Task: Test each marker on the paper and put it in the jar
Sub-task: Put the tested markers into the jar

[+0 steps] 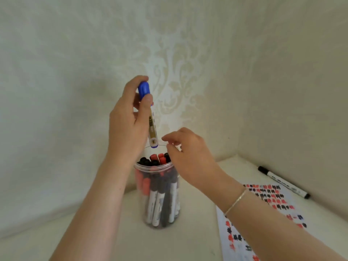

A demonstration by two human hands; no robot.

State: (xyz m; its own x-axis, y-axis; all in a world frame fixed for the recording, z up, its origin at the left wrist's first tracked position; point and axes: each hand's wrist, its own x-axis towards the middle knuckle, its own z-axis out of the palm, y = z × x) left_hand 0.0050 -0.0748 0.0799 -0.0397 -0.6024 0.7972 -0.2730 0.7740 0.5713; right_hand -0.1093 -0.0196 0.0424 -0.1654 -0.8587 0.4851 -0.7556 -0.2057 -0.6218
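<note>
The left hand point(130, 117) pinches the blue marker point(149, 117) upright over the crowded jar point(158, 194); the right hand point(188, 153) hovers loosely spread at the rim. Packed caps could block it, and pushing might tip the jar on the bench point(178, 242).

Patterned cream wallpaper point(177, 72) — a pale tabletop point(188, 238) beneath it.

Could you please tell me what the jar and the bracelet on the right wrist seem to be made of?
The clear round jar looks like glossy transparent plastic, possibly glass: the red and black markers inside show through its wall. The thin gold-coloured bracelet seems metal, a fine chain catching light.
</note>
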